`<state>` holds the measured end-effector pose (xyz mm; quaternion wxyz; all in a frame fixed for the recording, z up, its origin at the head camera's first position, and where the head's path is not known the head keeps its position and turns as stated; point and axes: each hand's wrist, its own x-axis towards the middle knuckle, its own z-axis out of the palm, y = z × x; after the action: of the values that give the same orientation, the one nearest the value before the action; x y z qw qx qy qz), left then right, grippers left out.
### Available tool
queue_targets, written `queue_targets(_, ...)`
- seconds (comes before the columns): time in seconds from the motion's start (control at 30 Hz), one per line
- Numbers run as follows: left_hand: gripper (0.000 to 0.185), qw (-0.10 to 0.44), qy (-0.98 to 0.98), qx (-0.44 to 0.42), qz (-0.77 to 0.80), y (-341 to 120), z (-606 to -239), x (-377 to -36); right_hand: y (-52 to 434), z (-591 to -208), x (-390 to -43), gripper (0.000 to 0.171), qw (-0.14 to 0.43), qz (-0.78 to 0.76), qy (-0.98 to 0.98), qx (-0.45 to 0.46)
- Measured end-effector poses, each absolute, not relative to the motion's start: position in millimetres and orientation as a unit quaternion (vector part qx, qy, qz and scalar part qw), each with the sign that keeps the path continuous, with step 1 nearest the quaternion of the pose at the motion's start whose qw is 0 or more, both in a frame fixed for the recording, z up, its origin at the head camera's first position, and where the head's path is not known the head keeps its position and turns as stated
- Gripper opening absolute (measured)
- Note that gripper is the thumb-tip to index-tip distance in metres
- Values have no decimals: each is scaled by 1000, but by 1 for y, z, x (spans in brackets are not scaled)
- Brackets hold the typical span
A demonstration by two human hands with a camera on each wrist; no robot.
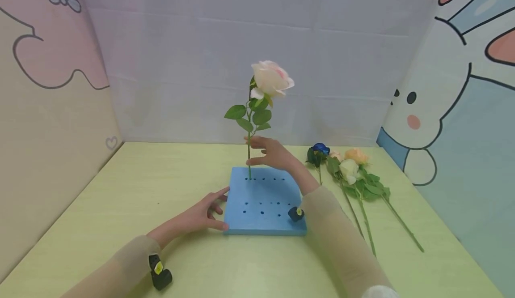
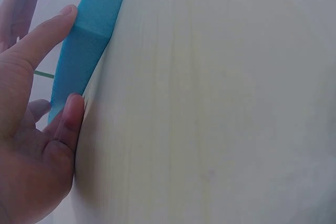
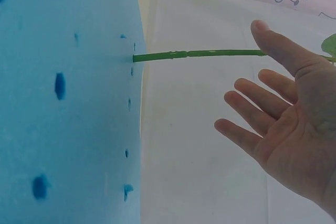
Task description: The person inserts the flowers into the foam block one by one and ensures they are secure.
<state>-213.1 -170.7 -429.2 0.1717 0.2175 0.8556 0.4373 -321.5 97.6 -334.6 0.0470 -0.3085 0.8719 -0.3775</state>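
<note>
One rose (image 1: 271, 79) upright, stem in far-left hole of blue foam block (image 1: 263, 204) on counter (image 1: 120, 190). My right hand (image 1: 273, 153) released, fingers straight beside stem. My left hand (image 1: 199, 216) flat, pressing block's near-left corner.

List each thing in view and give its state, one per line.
Pale pink rose: upright, stem set in a back-row hole.
Blue foam block: flat on the table, other holes unfilled.
Left hand: open, fingers against the block's edge.
Right hand: open, beside the stem.
Spare roses: lying on the table.
</note>
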Motion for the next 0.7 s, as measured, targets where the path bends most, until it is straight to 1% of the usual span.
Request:
queue_targets(0.07,105,170,857,217,436,-171,-430,-213,100,-334,-320,76,41,-373,876,-302)
queue_targets(0.17,105,169,857,217,436,-171,-430,-213,104,-333,-317,80,35,-381,876,-292)
queue_targets(0.37,104,168,856,216,439,-171,-429,-212,111,-327,-312,80,14,-389,875,-288)
queue_targets(0.7,103,167,854,226,439,-171,-428,-211,128,-319,-298,82,0,-391,874,-288)
